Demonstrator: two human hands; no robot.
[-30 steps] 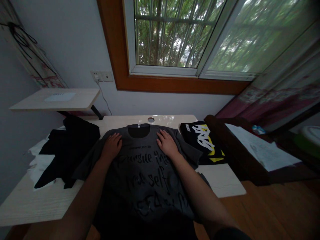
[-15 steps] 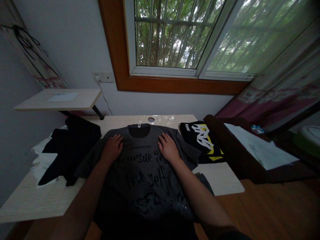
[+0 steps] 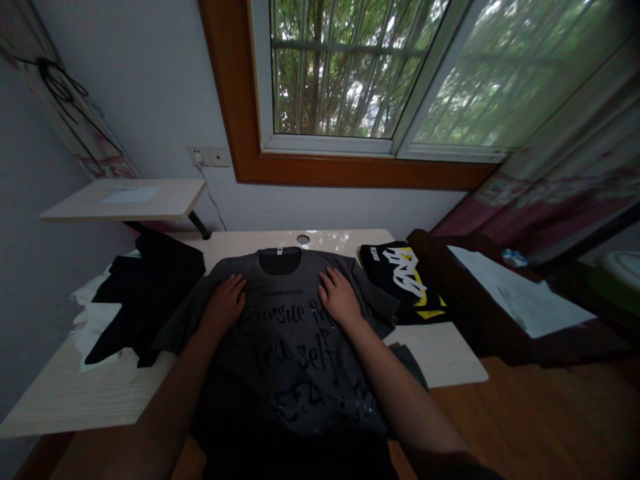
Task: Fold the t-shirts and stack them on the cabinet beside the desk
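Note:
A dark grey T-shirt [image 3: 285,320] with black lettering lies spread out, its collar toward the window and its lower part hanging toward me. My left hand [image 3: 227,300] rests flat on the shirt's left shoulder area, fingers stretched out. On the opposite side of the chest, my right hand [image 3: 340,297] lies flat with its fingers slightly apart. Neither hand grips the cloth. Right of the shirt is a folded black T-shirt [image 3: 400,277] with a white and yellow print. Black and white clothes [image 3: 145,293] lie in a loose heap to the left.
The pale wooden table [image 3: 100,393] carries a raised shelf [image 3: 175,200] at its back left, with a paper on it. A brown covered surface [image 3: 465,300] holding a white sheet [image 3: 515,293] adjoins on the right. Behind stands a window [image 3: 350,80].
My left hand has slid very slightly toward me, and my right hand has shifted a touch to the right. Both still lie on the shirt; the view has moved a little.

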